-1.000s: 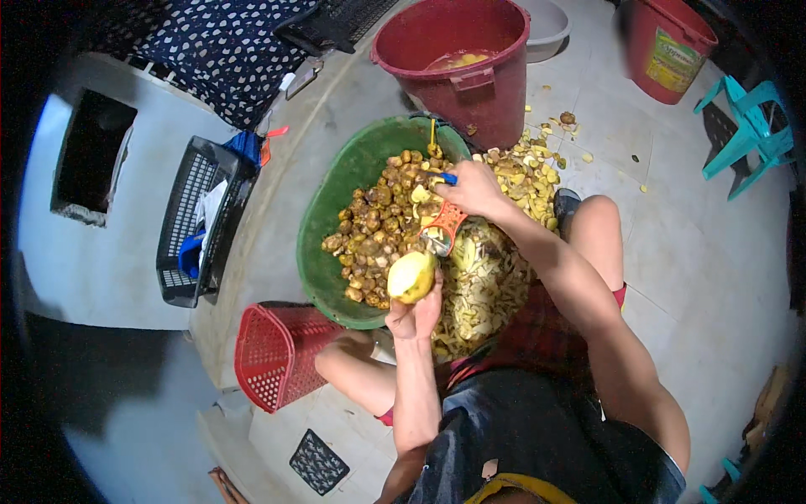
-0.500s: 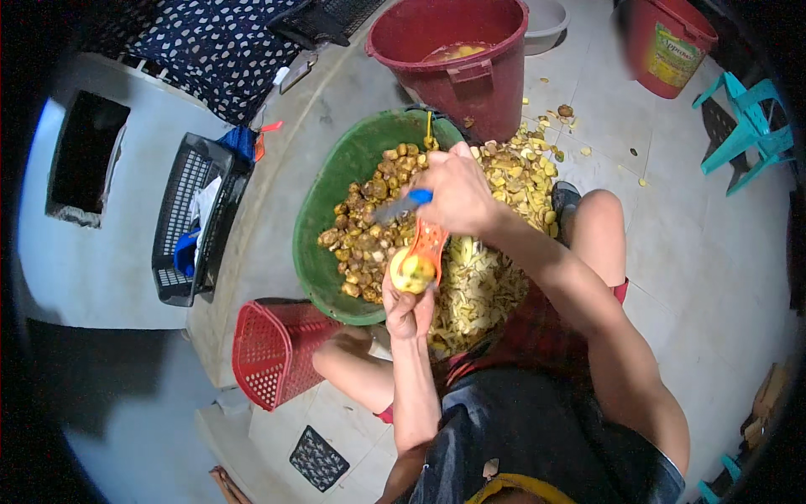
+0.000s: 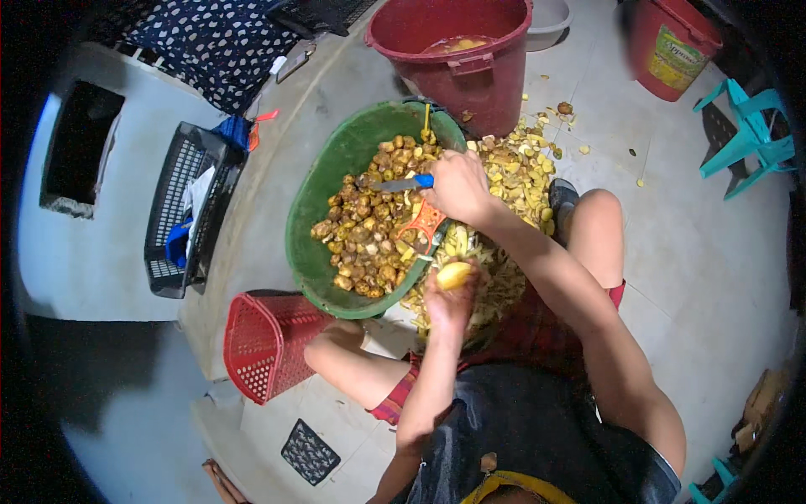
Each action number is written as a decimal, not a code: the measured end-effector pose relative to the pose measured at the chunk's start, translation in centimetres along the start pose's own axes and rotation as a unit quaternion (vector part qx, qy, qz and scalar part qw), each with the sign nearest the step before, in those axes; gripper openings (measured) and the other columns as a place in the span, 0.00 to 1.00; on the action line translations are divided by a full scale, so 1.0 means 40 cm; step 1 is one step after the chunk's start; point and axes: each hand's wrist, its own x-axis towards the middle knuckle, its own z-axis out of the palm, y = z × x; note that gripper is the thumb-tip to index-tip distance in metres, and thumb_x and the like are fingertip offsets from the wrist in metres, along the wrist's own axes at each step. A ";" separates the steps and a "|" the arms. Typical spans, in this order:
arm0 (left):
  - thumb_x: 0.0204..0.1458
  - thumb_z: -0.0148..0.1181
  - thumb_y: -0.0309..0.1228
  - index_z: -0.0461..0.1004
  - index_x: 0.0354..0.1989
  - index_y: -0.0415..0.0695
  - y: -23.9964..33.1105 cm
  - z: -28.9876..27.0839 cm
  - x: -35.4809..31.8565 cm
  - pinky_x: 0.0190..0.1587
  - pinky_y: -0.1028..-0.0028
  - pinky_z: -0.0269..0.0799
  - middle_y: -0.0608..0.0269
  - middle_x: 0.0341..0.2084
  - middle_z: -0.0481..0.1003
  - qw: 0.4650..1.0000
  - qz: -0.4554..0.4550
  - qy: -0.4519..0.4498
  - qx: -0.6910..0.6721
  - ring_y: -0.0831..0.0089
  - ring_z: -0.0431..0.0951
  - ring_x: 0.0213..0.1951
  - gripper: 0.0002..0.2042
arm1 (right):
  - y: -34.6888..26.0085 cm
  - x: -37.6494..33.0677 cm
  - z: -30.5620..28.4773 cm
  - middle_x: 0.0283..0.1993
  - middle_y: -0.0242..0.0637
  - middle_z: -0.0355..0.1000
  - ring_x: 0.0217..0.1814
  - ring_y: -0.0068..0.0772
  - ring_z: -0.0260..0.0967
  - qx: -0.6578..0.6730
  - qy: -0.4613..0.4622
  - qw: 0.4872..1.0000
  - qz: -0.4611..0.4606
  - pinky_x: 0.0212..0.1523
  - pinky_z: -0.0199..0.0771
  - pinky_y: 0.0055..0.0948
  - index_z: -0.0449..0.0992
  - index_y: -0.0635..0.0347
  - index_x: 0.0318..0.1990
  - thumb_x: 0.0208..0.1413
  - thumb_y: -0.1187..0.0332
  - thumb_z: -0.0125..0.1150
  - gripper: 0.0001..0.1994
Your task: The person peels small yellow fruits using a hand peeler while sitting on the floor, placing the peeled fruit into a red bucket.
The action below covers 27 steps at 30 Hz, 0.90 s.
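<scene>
In my left hand (image 3: 447,307) lies a peeled yellow potato (image 3: 454,275), held over the heap of peelings (image 3: 519,178). My right hand (image 3: 460,188) is closed round a blue-handled knife (image 3: 396,184), its blade pointing left, and an orange peeler (image 3: 426,220) that hangs below the same hand. Both tools are over the right side of a green tub (image 3: 312,244). Many small brown unpeeled potatoes (image 3: 366,225) fill much of that tub. The peeler is apart from the potato.
Behind the tub stands a big red bucket (image 3: 504,88) with water and pale pieces inside. A red perforated basket (image 3: 252,353) is by my left knee. Farther off are a black crate (image 3: 168,244), a teal stool (image 3: 743,139) and another red bucket (image 3: 642,59).
My left hand has moved right and down with the potato, away from the peeler. My right hand has shifted slightly; the knife now lies flatter above the unpeeled potatoes.
</scene>
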 end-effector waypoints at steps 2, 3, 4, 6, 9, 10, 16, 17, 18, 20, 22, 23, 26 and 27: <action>0.61 0.39 0.47 0.63 0.50 0.31 0.016 0.037 -0.001 0.52 0.62 0.69 0.38 0.47 0.65 0.996 0.067 -0.006 0.058 0.49 0.67 0.49 0.26 | 0.024 0.014 -0.037 0.24 0.43 0.74 0.37 0.43 0.73 0.029 -0.054 0.997 0.048 0.43 0.67 0.42 0.80 0.56 0.24 0.45 0.57 0.62 0.12; 0.60 0.43 0.49 0.60 0.53 0.31 -0.011 0.110 -0.017 0.54 0.64 0.69 0.39 0.48 0.65 0.987 0.116 0.016 0.109 0.50 0.66 0.51 0.29 | 0.051 0.020 -0.054 0.22 0.45 0.73 0.33 0.45 0.74 0.088 -0.067 0.989 0.101 0.40 0.69 0.43 0.79 0.59 0.24 0.46 0.57 0.61 0.13; 0.60 0.43 0.49 0.60 0.53 0.31 -0.004 0.142 -0.022 0.54 0.64 0.69 0.39 0.48 0.65 0.986 0.119 0.012 0.113 0.50 0.66 0.51 0.29 | 0.068 0.026 -0.068 0.21 0.47 0.73 0.29 0.47 0.74 0.151 -0.078 0.974 0.151 0.36 0.72 0.43 0.78 0.61 0.23 0.46 0.57 0.61 0.15; 0.58 0.45 0.51 0.59 0.55 0.32 0.026 0.178 -0.035 0.59 0.62 0.65 0.41 0.49 0.66 0.974 0.154 -0.027 0.165 0.48 0.63 0.56 0.30 | 0.074 0.029 -0.067 0.18 0.50 0.71 0.23 0.50 0.73 0.153 -0.044 0.977 0.141 0.30 0.73 0.43 0.77 0.64 0.22 0.47 0.56 0.60 0.17; 0.53 0.52 0.52 0.61 0.56 0.38 0.076 0.158 -0.027 0.58 0.64 0.64 0.51 0.51 0.67 0.960 0.186 -0.053 0.202 0.57 0.65 0.55 0.31 | 0.045 0.014 -0.062 0.17 0.48 0.70 0.24 0.48 0.73 0.258 -0.057 0.955 0.137 0.29 0.70 0.42 0.76 0.65 0.22 0.49 0.54 0.61 0.19; 0.52 0.54 0.52 0.62 0.56 0.43 0.076 0.161 -0.026 0.56 0.65 0.66 0.55 0.52 0.67 0.951 0.196 -0.075 0.228 0.60 0.67 0.53 0.30 | 0.041 0.005 -0.050 0.17 0.48 0.70 0.24 0.48 0.73 0.257 -0.056 0.955 0.138 0.29 0.70 0.42 0.76 0.65 0.22 0.49 0.54 0.61 0.19; 0.47 0.63 0.27 0.63 0.54 0.40 0.065 0.177 -0.066 0.57 0.65 0.64 0.58 0.48 0.70 0.906 0.231 -0.091 0.342 0.64 0.69 0.52 0.25 | 0.013 -0.019 -0.017 0.18 0.52 0.68 0.24 0.53 0.71 0.263 -0.074 0.960 0.068 0.29 0.70 0.43 0.75 0.65 0.22 0.42 0.57 0.62 0.17; 0.46 0.62 0.22 0.62 0.55 0.38 0.078 0.170 -0.069 0.58 0.64 0.64 0.54 0.50 0.68 0.893 0.236 -0.101 0.369 0.63 0.69 0.53 0.26 | 0.014 -0.021 -0.025 0.18 0.52 0.69 0.25 0.55 0.70 0.242 -0.090 0.964 0.064 0.30 0.70 0.45 0.75 0.64 0.21 0.39 0.59 0.61 0.14; 0.44 0.60 0.18 0.61 0.55 0.36 0.081 0.179 -0.072 0.58 0.63 0.63 0.51 0.52 0.67 0.880 0.238 -0.112 0.396 0.62 0.69 0.54 0.26 | 0.008 -0.020 -0.036 0.18 0.52 0.69 0.25 0.55 0.70 0.242 -0.089 0.964 0.064 0.30 0.70 0.45 0.75 0.64 0.21 0.39 0.59 0.61 0.14; 0.39 0.61 0.16 0.61 0.56 0.35 0.081 0.194 -0.084 0.58 0.64 0.64 0.51 0.51 0.68 0.884 0.227 -0.114 0.391 0.62 0.70 0.53 0.30 | 0.000 -0.018 -0.046 0.19 0.51 0.69 0.26 0.55 0.70 0.226 -0.070 0.972 -0.004 0.31 0.70 0.45 0.74 0.64 0.20 0.38 0.60 0.61 0.13; 0.36 0.64 0.16 0.61 0.57 0.33 0.080 0.210 -0.096 0.58 0.63 0.65 0.51 0.49 0.70 0.882 0.187 -0.130 0.412 0.62 0.71 0.52 0.33 | 0.001 -0.013 -0.040 0.20 0.51 0.69 0.27 0.54 0.70 0.219 -0.050 0.973 -0.050 0.32 0.70 0.45 0.74 0.63 0.20 0.37 0.60 0.61 0.13; 0.33 0.67 0.17 0.61 0.56 0.30 0.086 0.206 -0.097 0.57 0.62 0.66 0.50 0.48 0.71 0.874 0.183 -0.125 0.434 0.61 0.73 0.50 0.36 | 0.001 -0.012 -0.038 0.20 0.50 0.70 0.27 0.54 0.70 0.210 -0.032 0.972 -0.096 0.32 0.70 0.45 0.74 0.63 0.19 0.36 0.61 0.60 0.12; 0.30 0.68 0.17 0.61 0.56 0.29 0.078 0.224 -0.113 0.56 0.61 0.67 0.48 0.48 0.70 0.856 0.193 -0.139 0.459 0.59 0.74 0.49 0.37 | -0.010 -0.006 -0.060 0.21 0.50 0.71 0.26 0.53 0.71 0.184 -0.011 0.971 -0.150 0.32 0.71 0.44 0.74 0.63 0.19 0.37 0.60 0.60 0.13; 0.29 0.68 0.20 0.60 0.55 0.28 0.066 0.226 -0.122 0.55 0.60 0.68 0.47 0.47 0.71 0.840 0.222 -0.126 0.479 0.58 0.74 0.48 0.38 | -0.008 -0.005 -0.066 0.21 0.50 0.71 0.26 0.53 0.71 0.184 -0.012 0.972 -0.148 0.32 0.71 0.44 0.74 0.63 0.19 0.37 0.60 0.60 0.13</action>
